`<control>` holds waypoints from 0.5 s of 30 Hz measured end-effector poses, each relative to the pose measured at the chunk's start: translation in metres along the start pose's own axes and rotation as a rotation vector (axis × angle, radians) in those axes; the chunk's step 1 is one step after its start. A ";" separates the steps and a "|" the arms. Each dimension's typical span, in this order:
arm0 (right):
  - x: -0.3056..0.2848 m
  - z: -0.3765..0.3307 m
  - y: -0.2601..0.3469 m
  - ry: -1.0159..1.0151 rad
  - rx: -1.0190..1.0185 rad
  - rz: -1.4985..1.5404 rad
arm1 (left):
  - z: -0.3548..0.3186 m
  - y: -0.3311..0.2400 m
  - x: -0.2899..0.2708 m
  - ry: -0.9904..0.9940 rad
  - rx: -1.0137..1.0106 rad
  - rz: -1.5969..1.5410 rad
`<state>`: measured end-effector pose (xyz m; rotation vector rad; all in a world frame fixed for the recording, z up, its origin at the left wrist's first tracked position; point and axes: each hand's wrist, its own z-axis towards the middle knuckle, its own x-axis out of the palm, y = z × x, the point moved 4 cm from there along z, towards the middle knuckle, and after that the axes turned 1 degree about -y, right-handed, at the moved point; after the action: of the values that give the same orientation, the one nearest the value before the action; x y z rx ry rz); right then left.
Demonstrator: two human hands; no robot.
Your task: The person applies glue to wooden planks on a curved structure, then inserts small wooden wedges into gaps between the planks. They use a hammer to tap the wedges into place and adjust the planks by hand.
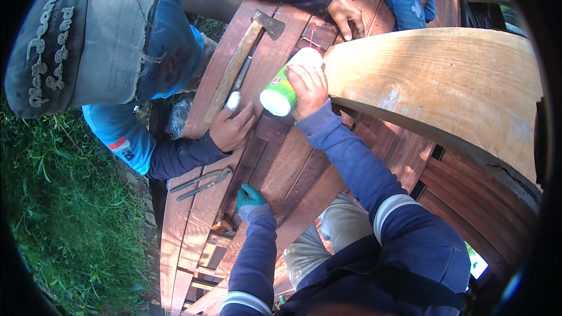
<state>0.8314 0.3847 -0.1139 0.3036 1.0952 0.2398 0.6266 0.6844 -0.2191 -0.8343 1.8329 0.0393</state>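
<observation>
Bottle, green and white, tilts in the clasp of the right hand over the planks; the gloved left hand curls well apart, its hold unclear from where I stand. Positioning seems underway; next probably calls for careful tipping.

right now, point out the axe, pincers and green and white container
Axe [235, 70], head view: wooden handle.
Pincers [219, 177], head view: near the pivot.
Green and white container [281, 86], head view: green side.
</observation>
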 end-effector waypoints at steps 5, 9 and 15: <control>0.000 0.000 0.001 -0.010 0.019 -0.035 | 0.000 0.000 -0.001 -0.006 -0.001 0.016; 0.001 -0.001 0.002 -0.012 0.027 -0.044 | -0.001 -0.002 -0.002 -0.027 0.006 0.033; 0.004 -0.001 0.000 -0.004 0.025 -0.064 | -0.001 -0.005 -0.004 -0.021 -0.016 0.036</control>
<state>0.8319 0.3861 -0.1175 0.2905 1.1025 0.1688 0.6300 0.6826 -0.2133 -0.8088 1.8302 0.0856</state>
